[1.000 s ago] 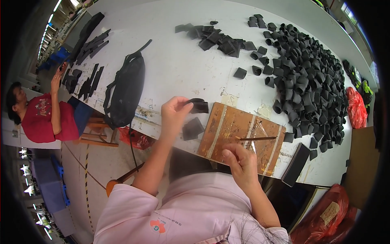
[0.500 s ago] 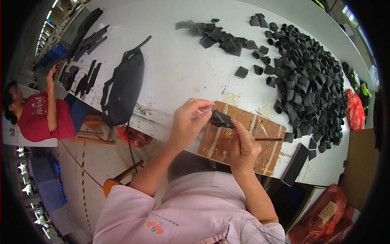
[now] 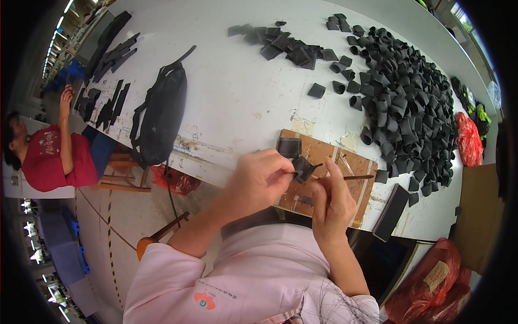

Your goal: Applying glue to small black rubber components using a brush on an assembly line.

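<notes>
In my left hand (image 3: 267, 174) a small black fabric piece (image 3: 305, 169) is pinched between thumb and fingertips, its flap standing out over the board. Just right of it is my right hand (image 3: 333, 201), index finger stretched upward and thumb apart from it; whether a fingertip touches the piece is hard to make out. Under both hands lies a worn brown board (image 3: 353, 202) striped with tape. A flat black square (image 3: 289, 147) rests at the board's far left corner. Behind the right hand, a thin brown stick (image 3: 359, 177) lies across the board.
A big heap of black fabric loops (image 3: 404, 97) covers the table's right side. Flat black pieces (image 3: 294, 48) are spread farther back. Left are a black bag (image 3: 162, 113) and dark strips (image 3: 120, 102). A long black block (image 3: 391, 212) is near the front edge. A seated person (image 3: 56, 154) works at left.
The two hands were together on a dark bundle; now they are farther apart. A flat black square lies on the board's corner, and my left hand has come nearer with a piece pinched.
</notes>
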Action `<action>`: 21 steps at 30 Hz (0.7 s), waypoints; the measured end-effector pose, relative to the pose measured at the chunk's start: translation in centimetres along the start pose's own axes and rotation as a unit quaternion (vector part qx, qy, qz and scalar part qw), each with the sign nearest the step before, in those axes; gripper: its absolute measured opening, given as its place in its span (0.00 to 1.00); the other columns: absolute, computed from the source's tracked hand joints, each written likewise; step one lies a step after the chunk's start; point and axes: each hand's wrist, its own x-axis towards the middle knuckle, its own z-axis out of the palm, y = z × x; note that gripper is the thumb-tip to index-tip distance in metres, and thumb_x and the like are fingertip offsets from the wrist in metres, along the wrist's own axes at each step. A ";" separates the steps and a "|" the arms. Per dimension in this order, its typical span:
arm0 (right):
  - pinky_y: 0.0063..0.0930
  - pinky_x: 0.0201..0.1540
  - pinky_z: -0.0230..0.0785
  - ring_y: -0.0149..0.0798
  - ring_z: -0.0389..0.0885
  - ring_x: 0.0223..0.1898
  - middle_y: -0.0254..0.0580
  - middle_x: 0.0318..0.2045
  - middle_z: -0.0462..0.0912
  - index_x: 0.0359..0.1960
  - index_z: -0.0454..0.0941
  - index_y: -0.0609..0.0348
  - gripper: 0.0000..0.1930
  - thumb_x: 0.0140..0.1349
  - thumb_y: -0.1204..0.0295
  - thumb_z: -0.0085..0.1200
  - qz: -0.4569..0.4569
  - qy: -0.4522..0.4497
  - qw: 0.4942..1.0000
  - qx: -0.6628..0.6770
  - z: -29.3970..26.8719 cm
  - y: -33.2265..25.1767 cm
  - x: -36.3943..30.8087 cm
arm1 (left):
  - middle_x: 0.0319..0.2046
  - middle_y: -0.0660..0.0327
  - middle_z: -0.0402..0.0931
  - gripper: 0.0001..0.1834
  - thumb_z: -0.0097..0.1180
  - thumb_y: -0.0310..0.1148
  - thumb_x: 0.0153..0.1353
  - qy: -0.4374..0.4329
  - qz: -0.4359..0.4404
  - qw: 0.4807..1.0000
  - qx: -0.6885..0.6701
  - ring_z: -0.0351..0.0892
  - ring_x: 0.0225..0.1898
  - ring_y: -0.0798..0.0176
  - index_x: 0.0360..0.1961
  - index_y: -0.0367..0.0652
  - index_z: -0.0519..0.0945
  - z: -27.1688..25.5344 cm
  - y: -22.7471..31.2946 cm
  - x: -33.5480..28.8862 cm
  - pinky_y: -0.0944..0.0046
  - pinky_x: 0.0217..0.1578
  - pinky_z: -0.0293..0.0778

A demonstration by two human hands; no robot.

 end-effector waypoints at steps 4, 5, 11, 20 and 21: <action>0.23 0.22 0.64 0.35 0.72 0.22 0.44 0.25 0.75 0.38 0.75 0.62 0.14 0.47 0.82 0.56 0.067 -0.003 0.992 0.108 -1.4 -0.4 -1.3 | 0.21 0.63 0.73 0.05 0.55 0.15 0.46 0.001 -0.101 0.972 -0.213 0.70 0.20 0.79 0.25 0.35 0.75 2.2 1.5 -1.3 0.78 0.19 0.66; 0.21 0.21 0.63 0.33 0.71 0.21 0.43 0.25 0.75 0.36 0.76 0.63 0.13 0.45 0.82 0.57 0.043 -0.004 0.992 0.121 -1.5 -0.2 -1.2 | 0.21 0.63 0.73 0.04 0.55 0.16 0.47 0.010 -0.077 0.982 -0.171 0.69 0.20 0.80 0.25 0.34 0.75 2.7 1.9 -1.7 0.78 0.19 0.66; 0.25 0.21 0.65 0.35 0.72 0.20 0.42 0.22 0.73 0.30 0.75 0.64 0.10 0.44 0.85 0.53 -0.034 0.082 0.996 -0.027 -1.2 0.7 -1.0 | 0.25 0.61 0.76 0.07 0.52 0.15 0.48 0.191 0.068 0.979 -0.031 0.66 0.17 0.81 0.29 0.34 0.72 6.7 1.9 -2.0 0.79 0.14 0.62; 0.16 0.24 0.56 0.23 0.66 0.22 0.30 0.23 0.72 0.26 0.75 0.64 0.01 0.52 0.79 0.54 0.338 -0.066 0.681 0.646 -4.3 2.0 -1.1 | 0.26 0.60 0.73 0.10 0.47 0.17 0.48 -0.041 -0.251 0.762 -0.595 0.57 0.13 0.81 0.34 0.35 0.69 5.9 2.8 -0.9 0.80 0.13 0.54; 0.15 0.24 0.54 0.22 0.64 0.22 0.30 0.23 0.71 0.26 0.74 0.63 0.01 0.53 0.78 0.53 0.347 -0.100 0.620 0.697 -4.2 2.2 -1.1 | 0.26 0.59 0.73 0.09 0.47 0.17 0.49 0.052 -0.158 0.884 -0.438 0.60 0.15 0.81 0.34 0.35 0.69 6.9 3.0 -1.1 0.79 0.13 0.55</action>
